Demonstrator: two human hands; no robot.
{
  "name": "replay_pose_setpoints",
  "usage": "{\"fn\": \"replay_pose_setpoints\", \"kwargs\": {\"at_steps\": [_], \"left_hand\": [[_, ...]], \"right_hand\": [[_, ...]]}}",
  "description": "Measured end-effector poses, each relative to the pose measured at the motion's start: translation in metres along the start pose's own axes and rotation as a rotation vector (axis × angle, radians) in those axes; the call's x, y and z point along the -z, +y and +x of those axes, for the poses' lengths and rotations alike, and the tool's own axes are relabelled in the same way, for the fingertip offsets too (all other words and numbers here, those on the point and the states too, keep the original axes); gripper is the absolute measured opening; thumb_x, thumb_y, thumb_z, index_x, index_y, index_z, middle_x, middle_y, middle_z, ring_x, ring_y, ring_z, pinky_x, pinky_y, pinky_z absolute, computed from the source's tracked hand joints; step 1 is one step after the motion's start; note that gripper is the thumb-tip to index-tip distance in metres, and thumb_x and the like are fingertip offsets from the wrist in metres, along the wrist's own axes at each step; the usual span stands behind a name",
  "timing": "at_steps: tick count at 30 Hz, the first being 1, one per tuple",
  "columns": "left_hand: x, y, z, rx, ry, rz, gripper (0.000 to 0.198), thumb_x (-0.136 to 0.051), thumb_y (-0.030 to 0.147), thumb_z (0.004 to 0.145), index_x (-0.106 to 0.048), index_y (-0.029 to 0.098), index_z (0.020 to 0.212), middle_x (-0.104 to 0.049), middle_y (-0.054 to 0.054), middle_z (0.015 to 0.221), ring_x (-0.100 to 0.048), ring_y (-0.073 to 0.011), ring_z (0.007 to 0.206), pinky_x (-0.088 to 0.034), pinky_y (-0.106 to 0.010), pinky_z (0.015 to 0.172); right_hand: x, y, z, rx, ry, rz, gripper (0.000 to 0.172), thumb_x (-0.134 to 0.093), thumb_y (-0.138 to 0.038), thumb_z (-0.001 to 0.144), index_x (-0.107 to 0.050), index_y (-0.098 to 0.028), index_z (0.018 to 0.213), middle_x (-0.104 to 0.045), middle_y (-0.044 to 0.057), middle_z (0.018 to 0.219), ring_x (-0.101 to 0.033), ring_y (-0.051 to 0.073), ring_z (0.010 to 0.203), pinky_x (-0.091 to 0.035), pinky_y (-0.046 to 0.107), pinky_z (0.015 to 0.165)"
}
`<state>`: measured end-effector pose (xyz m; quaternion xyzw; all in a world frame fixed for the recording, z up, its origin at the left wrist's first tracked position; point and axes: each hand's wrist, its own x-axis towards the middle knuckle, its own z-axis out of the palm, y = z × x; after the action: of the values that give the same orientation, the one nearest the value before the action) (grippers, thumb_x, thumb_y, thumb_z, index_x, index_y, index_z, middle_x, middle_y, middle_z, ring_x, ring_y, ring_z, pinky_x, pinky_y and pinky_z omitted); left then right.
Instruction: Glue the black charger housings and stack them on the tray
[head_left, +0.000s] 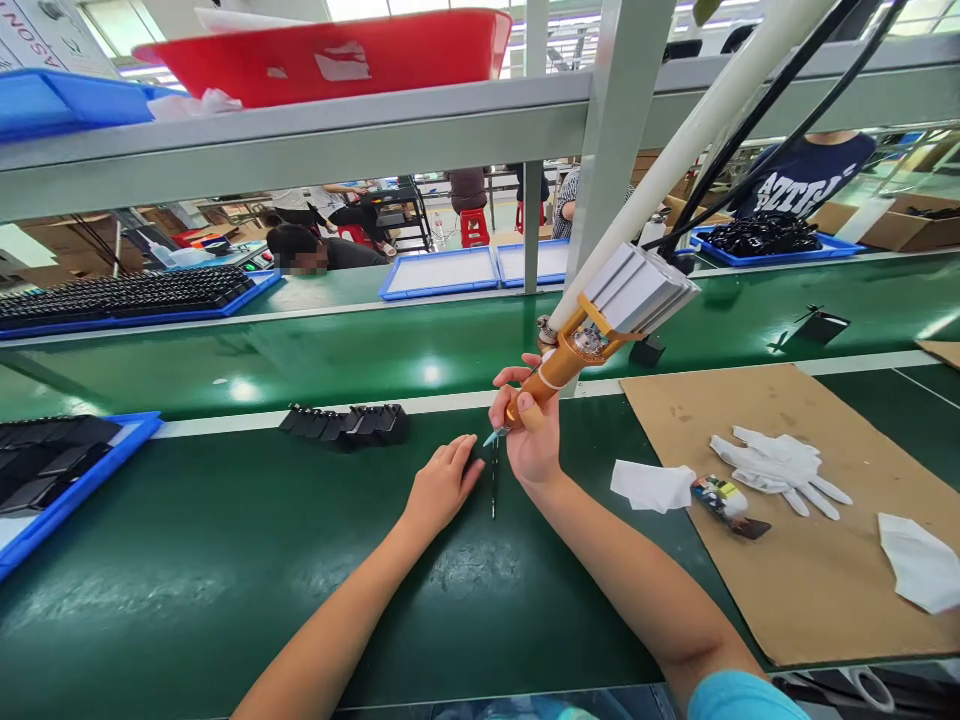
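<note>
My right hand (536,425) is wrapped round a gold-coloured cylindrical dispensing tool (559,372), tilted, with a light blue tip (491,438) pointing down and left. A silver finned block (637,290) sits at the tool's upper end. Close to the tip, my left hand (442,480) rests low over the green bench, its fingers curved together and thumb slightly apart. Something dark shows between thumb and fingertips, too unclear to name. Just right of it is a thin dark strip (493,490). Behind my left hand stands a row of black casings (345,425).
A blue tray (146,435) of black casings is at left. On the right, a cardboard sheet (675,405) carries white gloves (784,465) and a small circuit board (724,500). A white pole (675,160) and shelf beam (300,150) cross above. Co-workers sit beyond.
</note>
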<state>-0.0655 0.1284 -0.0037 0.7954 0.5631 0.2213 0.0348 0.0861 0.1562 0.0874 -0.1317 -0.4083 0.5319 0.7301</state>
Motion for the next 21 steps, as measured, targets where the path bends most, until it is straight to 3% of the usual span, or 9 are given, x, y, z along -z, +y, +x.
{"fn": "replay_pose_setpoints", "kwargs": {"at_steps": [3,6,8,10,13,16,19,21], "left_hand": [[0.0,0.003,0.0,0.025,-0.096,0.154,0.039,-0.048,0.038,0.093,-0.049,0.02,0.128,-0.064,-0.01,0.115,-0.062,-0.0251,0.098,-0.053,-0.035,0.074],[0.002,0.002,0.001,0.057,-0.143,0.044,0.03,-0.046,0.035,0.094,-0.055,0.022,0.119,-0.063,-0.008,0.104,-0.062,-0.0241,0.095,-0.05,-0.031,0.069],[0.004,-0.001,0.004,0.16,-0.11,-0.249,0.026,-0.055,0.036,0.089,-0.058,0.024,0.111,-0.062,-0.006,0.101,-0.06,-0.0229,0.095,-0.048,-0.029,0.07],[0.005,-0.005,0.006,0.364,-0.053,-0.678,0.029,-0.064,0.039,0.081,-0.059,0.024,0.105,-0.06,-0.002,0.092,-0.06,-0.0199,0.086,-0.047,-0.027,0.068],[0.01,-0.01,0.009,0.575,-0.021,-1.104,0.037,-0.058,0.05,0.083,-0.054,0.022,0.107,-0.057,-0.001,0.082,-0.058,-0.0157,0.069,-0.047,-0.026,0.058],[0.019,-0.009,0.01,0.614,-0.042,-1.334,0.042,-0.047,0.054,0.087,-0.051,0.02,0.111,-0.058,-0.002,0.08,-0.057,-0.0135,0.061,-0.047,-0.025,0.051],[0.028,-0.004,0.007,0.627,-0.066,-1.71,0.04,-0.06,0.048,0.083,-0.052,0.02,0.11,-0.058,-0.001,0.078,-0.056,-0.0116,0.057,-0.046,-0.022,0.047],[0.032,-0.001,0.005,0.572,-0.078,-1.821,0.039,-0.064,0.046,0.081,-0.053,0.021,0.108,-0.059,0.0,0.077,-0.057,-0.0116,0.056,-0.046,-0.021,0.046]], "right_hand": [[0.0,-0.001,0.0,-0.007,0.008,-0.012,0.033,-0.058,-0.038,0.082,-0.043,-0.029,0.111,-0.056,-0.002,0.092,-0.047,0.005,0.051,-0.033,0.025,0.05],[0.0,-0.001,0.0,-0.012,0.013,-0.02,0.034,-0.057,-0.038,0.082,-0.043,-0.029,0.112,-0.055,-0.002,0.091,-0.047,0.005,0.051,-0.033,0.025,0.05],[0.0,-0.001,0.0,-0.01,0.014,-0.022,0.035,-0.057,-0.038,0.082,-0.043,-0.029,0.112,-0.055,-0.002,0.091,-0.047,0.005,0.051,-0.033,0.025,0.049],[-0.001,-0.001,0.0,-0.001,0.018,-0.026,0.033,-0.057,-0.038,0.082,-0.043,-0.029,0.112,-0.055,-0.002,0.091,-0.047,0.005,0.05,-0.033,0.025,0.049],[-0.001,-0.001,0.001,0.017,0.024,-0.031,0.031,-0.056,-0.037,0.083,-0.044,-0.029,0.11,-0.055,-0.002,0.091,-0.048,0.005,0.05,-0.033,0.025,0.049],[0.0,-0.001,0.002,0.027,0.025,-0.037,0.03,-0.056,-0.036,0.083,-0.044,-0.029,0.109,-0.056,-0.002,0.091,-0.048,0.005,0.05,-0.034,0.025,0.049],[0.002,0.0,0.003,0.03,0.036,-0.055,0.03,-0.055,-0.037,0.082,-0.044,-0.029,0.109,-0.056,-0.002,0.09,-0.048,0.006,0.05,-0.033,0.025,0.049],[0.002,0.0,0.003,0.029,0.042,-0.071,0.031,-0.055,-0.038,0.082,-0.044,-0.029,0.11,-0.055,-0.002,0.09,-0.048,0.006,0.05,-0.033,0.025,0.048]]}}
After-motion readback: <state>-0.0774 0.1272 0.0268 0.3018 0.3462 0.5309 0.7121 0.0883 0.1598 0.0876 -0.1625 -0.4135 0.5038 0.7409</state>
